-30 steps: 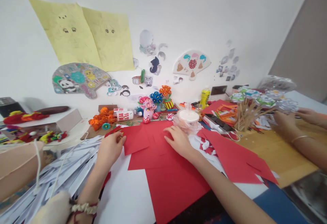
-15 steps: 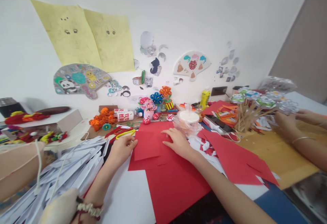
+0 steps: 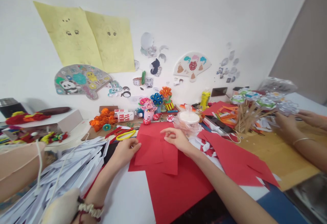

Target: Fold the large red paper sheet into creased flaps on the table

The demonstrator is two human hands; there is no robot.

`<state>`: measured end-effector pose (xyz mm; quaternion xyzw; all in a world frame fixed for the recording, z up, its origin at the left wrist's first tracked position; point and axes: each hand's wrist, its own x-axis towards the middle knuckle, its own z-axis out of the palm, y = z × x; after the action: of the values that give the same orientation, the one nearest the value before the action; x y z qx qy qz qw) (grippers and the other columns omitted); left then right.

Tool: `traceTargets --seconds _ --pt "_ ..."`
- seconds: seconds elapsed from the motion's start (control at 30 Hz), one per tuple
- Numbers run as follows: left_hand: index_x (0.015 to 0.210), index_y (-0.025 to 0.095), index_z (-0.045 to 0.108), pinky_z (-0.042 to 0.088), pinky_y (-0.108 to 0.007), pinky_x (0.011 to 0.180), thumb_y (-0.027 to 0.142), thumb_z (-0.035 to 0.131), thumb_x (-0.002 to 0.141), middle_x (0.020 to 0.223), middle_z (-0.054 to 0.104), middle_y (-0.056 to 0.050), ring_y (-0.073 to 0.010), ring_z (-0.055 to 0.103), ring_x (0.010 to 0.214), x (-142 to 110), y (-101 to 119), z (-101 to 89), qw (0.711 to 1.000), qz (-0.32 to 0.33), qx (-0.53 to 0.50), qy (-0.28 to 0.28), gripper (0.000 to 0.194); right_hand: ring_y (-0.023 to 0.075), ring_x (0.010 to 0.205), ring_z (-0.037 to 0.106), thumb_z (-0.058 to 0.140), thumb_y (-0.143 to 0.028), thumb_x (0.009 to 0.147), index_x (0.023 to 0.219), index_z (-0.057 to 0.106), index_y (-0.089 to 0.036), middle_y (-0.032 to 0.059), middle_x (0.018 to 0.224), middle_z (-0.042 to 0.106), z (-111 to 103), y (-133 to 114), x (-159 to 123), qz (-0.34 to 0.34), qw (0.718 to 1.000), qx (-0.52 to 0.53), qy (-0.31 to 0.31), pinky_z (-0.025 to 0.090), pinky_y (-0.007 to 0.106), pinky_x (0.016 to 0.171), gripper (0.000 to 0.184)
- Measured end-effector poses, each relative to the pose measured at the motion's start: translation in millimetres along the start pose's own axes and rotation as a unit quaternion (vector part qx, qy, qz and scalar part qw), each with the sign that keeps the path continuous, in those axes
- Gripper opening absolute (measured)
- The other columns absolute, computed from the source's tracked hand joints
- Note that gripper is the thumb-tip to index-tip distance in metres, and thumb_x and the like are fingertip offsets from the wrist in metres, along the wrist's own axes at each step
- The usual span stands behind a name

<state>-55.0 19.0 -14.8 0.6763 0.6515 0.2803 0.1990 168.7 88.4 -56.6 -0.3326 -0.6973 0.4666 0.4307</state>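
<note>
My left hand (image 3: 127, 149) pinches the left edge of a small red paper square (image 3: 149, 150) between thumb and finger. Its right side borders a narrower red paper piece (image 3: 170, 161), which my right hand (image 3: 176, 139) grips near the top, thumb and forefinger together. Both pieces are over larger red sheets (image 3: 176, 193). Beyond my left hand are yellow-handled scissors (image 3: 125, 135). Close past my right hand stands a lidded white tub (image 3: 189, 117) in a clear bag.
Folded white paper strips (image 3: 74, 169) are heaped on the left. Red sheets (image 3: 235, 159) and paper scraps lie to the right. At far right, another person's hands (image 3: 288, 123) are by paper flowers on sticks (image 3: 246, 115). A yellow bottle (image 3: 205, 99) stands near the wall.
The narrower red piece now shows lower and separate from the square, under my right hand. My right fingers have curled in, and my left hand has shifted slightly right.
</note>
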Motion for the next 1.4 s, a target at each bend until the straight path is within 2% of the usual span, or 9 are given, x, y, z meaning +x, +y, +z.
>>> traceTargets --seconds 0.23,0.5,0.57,0.67,0.77,0.83,1.03,1.17,1.4 --pt "0.055 0.020 0.044 0.034 -0.023 0.051 0.046 0.047 0.068 0.048 0.044 0.005 -0.0127 0.045 0.048 2 -7 -4.5 0.999 -0.008 -0.041 0.003 0.029 0.0131 0.071 0.057 0.059 -0.019 0.067 0.099 0.062 -0.019 0.0027 0.086 0.060 -3 -8 -2 0.020 0.995 0.096 0.019 0.042 0.026 0.067 0.032" --pt "0.054 0.020 0.045 0.034 -0.024 0.050 0.045 0.049 0.065 0.048 0.045 0.004 -0.0129 0.046 0.047 1 -4 -4.0 0.998 -0.023 -0.050 -0.037 0.028 0.0128 0.066 0.061 0.060 -0.019 0.065 0.097 0.061 -0.019 0.0016 0.086 0.059 -2 -8 -4 0.038 0.981 0.191 0.000 0.049 0.032 0.070 0.032" --pt "0.053 0.020 0.046 0.032 -0.024 0.051 0.041 0.050 0.066 0.048 0.046 0.004 -0.0127 0.045 0.047 0 -5 -3.4 0.999 -0.031 -0.033 -0.030 0.026 0.0130 0.067 0.061 0.058 -0.017 0.065 0.097 0.062 -0.019 0.0020 0.085 0.060 -1 -6 -3 0.045 0.985 0.166 0.001 0.049 0.031 0.070 0.032" --pt "0.053 0.020 0.049 0.030 -0.024 0.051 0.034 0.053 0.065 0.048 0.049 0.004 -0.0130 0.046 0.047 0 -7 -4.3 0.998 -0.056 -0.003 -0.009 0.019 0.0131 0.067 0.059 0.055 -0.010 0.063 0.092 0.064 -0.017 0.0029 0.081 0.062 -3 -1 0 0.041 0.998 0.031 0.022 0.048 0.028 0.067 0.031" --pt "0.056 0.020 0.053 0.029 -0.024 0.052 0.030 0.054 0.064 0.050 0.054 0.002 -0.0138 0.047 0.047 0 -9 -6.0 0.997 -0.078 0.016 0.009 0.013 0.0133 0.065 0.057 0.056 -0.006 0.061 0.086 0.067 -0.016 0.0035 0.078 0.065 -5 2 2 0.021 0.991 -0.131 0.024 0.045 0.025 0.062 0.029" --pt "0.058 0.020 0.055 0.030 -0.024 0.053 0.031 0.054 0.064 0.052 0.056 0.002 -0.0142 0.049 0.049 1 -10 -6.7 0.996 -0.080 0.017 0.015 0.013 0.0136 0.065 0.057 0.057 -0.007 0.062 0.086 0.068 -0.017 0.0038 0.078 0.067 -6 2 1 0.011 0.983 -0.183 0.012 0.045 0.025 0.061 0.028" --pt "0.065 0.019 0.055 0.035 -0.023 0.052 0.042 0.049 0.068 0.052 0.055 0.003 -0.0144 0.051 0.050 2 -8 -4.8 0.998 -0.056 -0.031 0.008 0.024 0.0136 0.068 0.060 0.052 -0.002 0.062 0.089 0.068 -0.016 0.0043 0.081 0.070 -7 -1 -1 0.005 0.983 -0.181 -0.006 0.046 0.024 0.063 0.034" --pt "0.061 0.019 0.052 0.034 -0.023 0.049 0.043 0.051 0.065 0.046 0.050 0.004 -0.0140 0.050 0.045 0 -6 1.3 0.998 -0.052 -0.040 -0.021 0.025 0.0140 0.067 0.061 0.048 0.000 0.060 0.086 0.069 -0.016 0.0044 0.078 0.071 -8 3 1 0.006 0.984 -0.177 -0.002 0.046 0.024 0.062 0.037" --pt "0.054 0.020 0.046 0.031 -0.023 0.047 0.042 0.050 0.067 0.040 0.045 0.006 -0.0127 0.047 0.040 -3 -2 10.6 0.997 -0.044 -0.028 -0.052 0.026 0.0152 0.065 0.063 0.049 -0.002 0.059 0.079 0.070 -0.016 0.0043 0.074 0.070 -10 15 7 0.024 0.996 -0.090 0.008 0.048 0.025 0.060 0.031"
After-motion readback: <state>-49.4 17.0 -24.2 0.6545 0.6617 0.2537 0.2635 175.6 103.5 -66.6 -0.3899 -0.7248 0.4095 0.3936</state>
